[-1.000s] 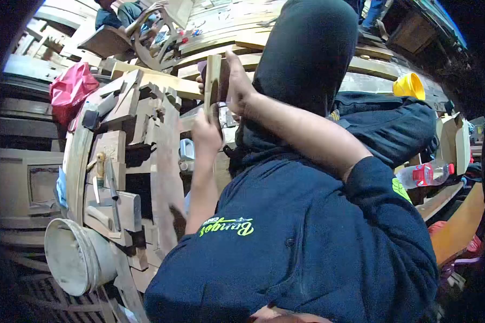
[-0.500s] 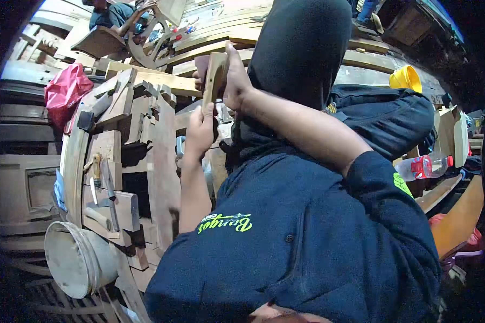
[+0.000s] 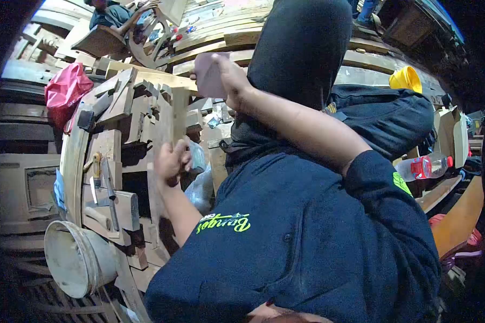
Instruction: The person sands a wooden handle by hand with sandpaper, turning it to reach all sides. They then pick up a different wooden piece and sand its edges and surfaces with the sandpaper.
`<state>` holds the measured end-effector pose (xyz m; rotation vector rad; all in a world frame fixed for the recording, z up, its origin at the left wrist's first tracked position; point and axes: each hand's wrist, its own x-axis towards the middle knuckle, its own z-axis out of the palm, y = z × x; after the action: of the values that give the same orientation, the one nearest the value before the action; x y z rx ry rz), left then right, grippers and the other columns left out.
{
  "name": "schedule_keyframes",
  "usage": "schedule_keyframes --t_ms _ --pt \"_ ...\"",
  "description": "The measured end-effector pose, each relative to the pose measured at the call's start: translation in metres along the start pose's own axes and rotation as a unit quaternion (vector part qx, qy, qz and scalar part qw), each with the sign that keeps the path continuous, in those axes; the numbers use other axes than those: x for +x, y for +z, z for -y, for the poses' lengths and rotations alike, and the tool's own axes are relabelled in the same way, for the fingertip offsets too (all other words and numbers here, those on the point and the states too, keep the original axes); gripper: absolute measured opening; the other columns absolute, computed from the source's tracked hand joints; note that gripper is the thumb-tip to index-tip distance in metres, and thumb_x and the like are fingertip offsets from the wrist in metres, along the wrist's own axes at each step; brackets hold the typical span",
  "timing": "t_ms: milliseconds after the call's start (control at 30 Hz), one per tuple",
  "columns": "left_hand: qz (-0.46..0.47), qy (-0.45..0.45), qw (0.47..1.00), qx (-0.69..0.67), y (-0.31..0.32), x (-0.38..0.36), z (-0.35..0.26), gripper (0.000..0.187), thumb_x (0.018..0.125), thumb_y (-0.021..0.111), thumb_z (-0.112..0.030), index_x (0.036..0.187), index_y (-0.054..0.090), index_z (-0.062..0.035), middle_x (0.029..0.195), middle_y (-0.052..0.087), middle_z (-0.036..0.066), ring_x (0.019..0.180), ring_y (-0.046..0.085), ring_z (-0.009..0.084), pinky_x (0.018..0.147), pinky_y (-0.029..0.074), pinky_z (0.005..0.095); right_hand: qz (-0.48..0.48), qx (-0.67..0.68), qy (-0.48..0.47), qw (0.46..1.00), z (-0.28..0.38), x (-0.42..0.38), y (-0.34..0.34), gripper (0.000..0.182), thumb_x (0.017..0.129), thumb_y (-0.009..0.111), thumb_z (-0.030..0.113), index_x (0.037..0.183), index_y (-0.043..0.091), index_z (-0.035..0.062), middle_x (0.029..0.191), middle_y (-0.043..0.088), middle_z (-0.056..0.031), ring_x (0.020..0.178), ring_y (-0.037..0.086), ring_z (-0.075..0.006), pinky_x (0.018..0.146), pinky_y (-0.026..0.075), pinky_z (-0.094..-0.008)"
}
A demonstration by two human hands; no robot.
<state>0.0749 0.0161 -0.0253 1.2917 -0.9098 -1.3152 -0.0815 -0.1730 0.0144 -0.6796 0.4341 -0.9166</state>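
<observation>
My left hand (image 3: 173,161) is closed around the lower end of a narrow wooden piece (image 3: 179,113), which stands up from the fist and is smeared by motion. My right hand (image 3: 231,78), near my raised knee, grips a folded brownish-pink sheet of sandpaper (image 3: 209,75). Wood and sandpaper are apart. Left of my left hand, on the wooden bench (image 3: 164,124), lie a wooden-handled chisel (image 3: 96,166) and a hammer-like tool (image 3: 99,203).
A white bucket (image 3: 70,261) stands at lower left, a pink plastic bag (image 3: 67,91) at upper left. A yellow container (image 3: 406,79) and a plastic bottle (image 3: 423,167) are to the right. Another person (image 3: 110,16) sits at top left by curved wooden parts.
My left hand has moved down and left with the wooden piece, away from my right hand. The sandpaper, formerly against the wood, now faces me in my right hand.
</observation>
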Motion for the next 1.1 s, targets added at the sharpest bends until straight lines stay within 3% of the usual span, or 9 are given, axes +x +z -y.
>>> schedule_keyframes --t_ms 100,267,500,600,700,767,867,1000,1100 --pt "-0.070 0.111 0.982 -0.133 -0.001 -0.003 0.008 0.023 0.091 0.059 -0.022 0.090 0.057 0.0000 0.058 0.049 0.003 0.042 0.046 0.0117 0.038 0.036 0.0246 0.007 -0.405 0.009 0.914 0.005 -0.004 0.005 0.040 0.090 0.053 0.036 0.111 0.057 0.0020 0.087 0.063 -0.0088 0.069 0.058 -0.0157 0.065 0.049 -0.0287" --pt "-0.211 0.225 0.949 0.055 0.033 0.028 0.006 0.017 0.078 0.068 0.002 0.087 0.054 -0.0016 0.086 0.054 0.001 0.073 0.050 0.0062 0.063 0.039 0.0203 0.273 -0.495 -0.112 0.817 -0.021 -0.004 -0.007 0.037 0.086 0.062 0.029 0.107 0.061 -0.0020 0.094 0.066 -0.0112 0.086 0.060 -0.0151 0.079 0.048 -0.0319" --pt "-0.293 0.327 0.899 -0.002 0.051 0.043 0.010 0.021 0.079 0.072 -0.005 0.080 0.051 -0.0027 0.078 0.049 0.000 0.071 0.044 0.0114 0.069 0.043 0.0255 0.131 -0.494 -0.433 0.742 -0.005 -0.011 0.002 0.040 0.084 0.065 0.022 0.115 0.052 0.0002 0.100 0.059 -0.0181 0.093 0.061 -0.0271 0.083 0.049 -0.0360" --pt "-0.327 0.169 0.930 -0.010 0.038 0.024 0.010 0.018 0.080 0.070 -0.004 0.081 0.052 -0.0047 0.072 0.049 -0.001 0.064 0.046 0.0110 0.058 0.039 0.0252 0.202 -0.440 -0.359 0.798 0.042 -0.032 0.017 0.025 0.083 0.064 0.013 0.104 0.058 0.0000 0.094 0.064 -0.0146 0.081 0.063 -0.0212 0.074 0.051 -0.0313" --pt "-0.399 0.255 0.880 0.038 0.026 0.028 0.027 0.018 0.080 0.070 -0.003 0.085 0.053 -0.0036 0.077 0.050 0.001 0.063 0.047 0.0096 0.057 0.040 0.0243 0.282 -0.372 -0.289 0.836 0.097 -0.077 0.026 0.019 0.089 0.059 0.007 0.106 0.059 -0.0015 0.087 0.065 -0.0074 0.073 0.061 -0.0108 0.067 0.051 -0.0245" --pt "-0.389 0.240 0.889 0.011 0.013 0.023 0.034 0.020 0.080 0.068 0.000 0.089 0.051 -0.0036 0.081 0.051 0.004 0.063 0.051 0.0115 0.055 0.043 0.0241 0.212 -0.390 -0.286 0.849 0.125 -0.100 0.017 0.014 0.091 0.057 0.012 0.095 0.063 0.0008 0.083 0.064 -0.0059 0.068 0.059 -0.0101 0.061 0.048 -0.0235" --pt "-0.389 0.233 0.891 0.002 0.014 0.019 0.032 0.019 0.080 0.067 0.002 0.087 0.050 -0.0031 0.080 0.051 0.004 0.063 0.053 0.0120 0.053 0.043 0.0245 0.103 -0.634 -0.412 0.647 0.182 -0.134 -0.017 0.015 0.093 0.055 0.014 0.090 0.065 0.0028 0.073 0.060 -0.0017 0.065 0.057 -0.0095 0.057 0.045 -0.0235" --pt "-0.383 0.234 0.893 -0.010 0.015 0.025 0.028 0.019 0.080 0.067 0.001 0.085 0.050 -0.0039 0.079 0.050 0.002 0.067 0.051 0.0103 0.057 0.041 0.0239 -0.147 -0.634 -0.398 0.646 0.250 -0.191 -0.072 0.018 0.090 0.055 0.001 0.106 0.061 0.0007 0.102 0.066 -0.0095 0.083 0.063 -0.0129 0.069 0.050 -0.0238" --pt "-0.384 0.217 0.897 -0.011 0.015 0.031 0.028 0.019 0.080 0.068 0.000 0.086 0.051 -0.0057 0.078 0.048 0.000 0.069 0.047 0.0078 0.061 0.039 0.0226 -0.305 -0.618 -0.412 0.595 0.304 -0.246 -0.155 0.023 0.096 0.050 0.018 0.095 0.061 -0.0020 0.082 0.063 -0.0063 0.057 0.044 -0.0035 0.054 0.035 -0.0157"
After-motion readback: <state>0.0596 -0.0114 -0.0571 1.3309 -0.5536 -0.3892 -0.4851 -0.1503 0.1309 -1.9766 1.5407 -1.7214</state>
